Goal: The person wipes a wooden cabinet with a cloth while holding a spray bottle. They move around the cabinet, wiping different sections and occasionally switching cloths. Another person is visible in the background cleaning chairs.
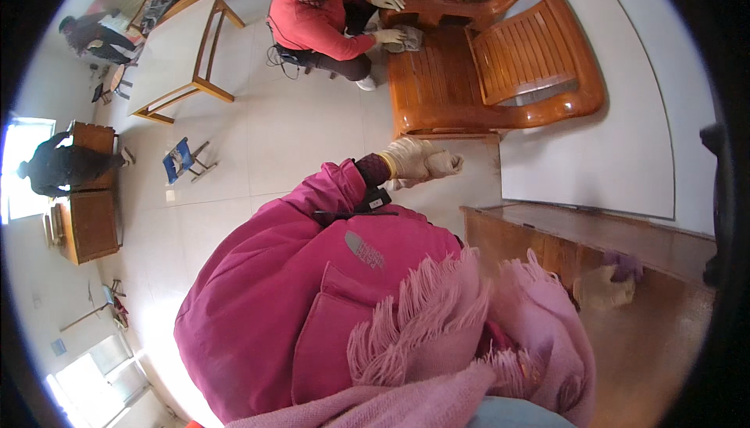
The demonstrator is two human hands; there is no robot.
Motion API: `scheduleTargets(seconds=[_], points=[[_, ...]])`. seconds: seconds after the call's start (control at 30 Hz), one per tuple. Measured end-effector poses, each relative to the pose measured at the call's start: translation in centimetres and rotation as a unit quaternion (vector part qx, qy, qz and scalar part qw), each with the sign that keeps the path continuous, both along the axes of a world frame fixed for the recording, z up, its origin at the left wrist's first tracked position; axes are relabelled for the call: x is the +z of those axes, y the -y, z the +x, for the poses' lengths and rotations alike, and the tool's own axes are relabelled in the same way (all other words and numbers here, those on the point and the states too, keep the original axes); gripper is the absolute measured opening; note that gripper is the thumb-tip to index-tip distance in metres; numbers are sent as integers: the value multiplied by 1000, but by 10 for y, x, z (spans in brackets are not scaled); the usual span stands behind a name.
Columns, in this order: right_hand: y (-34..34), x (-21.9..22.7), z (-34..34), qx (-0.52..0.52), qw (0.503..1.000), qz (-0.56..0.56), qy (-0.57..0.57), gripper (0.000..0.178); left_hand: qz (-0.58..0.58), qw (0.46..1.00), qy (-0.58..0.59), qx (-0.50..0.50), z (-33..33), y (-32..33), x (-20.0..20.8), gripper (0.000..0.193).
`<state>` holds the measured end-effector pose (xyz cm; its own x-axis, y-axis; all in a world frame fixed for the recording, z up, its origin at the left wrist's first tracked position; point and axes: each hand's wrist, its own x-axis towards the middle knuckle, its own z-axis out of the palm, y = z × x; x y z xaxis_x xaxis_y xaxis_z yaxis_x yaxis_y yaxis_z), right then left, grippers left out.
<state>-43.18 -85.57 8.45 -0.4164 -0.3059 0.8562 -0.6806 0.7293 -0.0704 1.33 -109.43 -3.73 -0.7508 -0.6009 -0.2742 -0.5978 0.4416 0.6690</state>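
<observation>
My left hand (pixel 406 159), in a cream glove, is held out in front of my pink jacket. Its fingers are closed on a pale beige cloth (pixel 444 164), just off the near end of a varnished wooden armchair (pixel 437 76). To the right, my right hand (pixel 605 287), also in a pale glove, is over a brown wooden cabinet (pixel 539 233). A purple patch (pixel 625 265) shows at its fingers; whether it is a cloth or part of the glove is unclear. Blur hides how those fingers are set.
A person in a red top (pixel 316 22) crouches ahead, wiping the chair seat with a grey cloth (pixel 405 40). A long white-topped table (pixel 176 45) and a blue folding stool (pixel 180 160) stand left. Farther left, a person in dark clothes (pixel 66 164) leans over a wooden desk (pixel 90 225).
</observation>
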Motion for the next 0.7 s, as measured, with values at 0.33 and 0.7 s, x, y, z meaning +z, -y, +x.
scheduleTargets(seconds=[0.33,0.7], points=[[17,-97,9,-4,976,212,58,43,100,994,-39,-13,-12,1,31,15],[-25,1,59,-6,994,12,-105,26,98,994,-27,-33,-33,7,13,28]])
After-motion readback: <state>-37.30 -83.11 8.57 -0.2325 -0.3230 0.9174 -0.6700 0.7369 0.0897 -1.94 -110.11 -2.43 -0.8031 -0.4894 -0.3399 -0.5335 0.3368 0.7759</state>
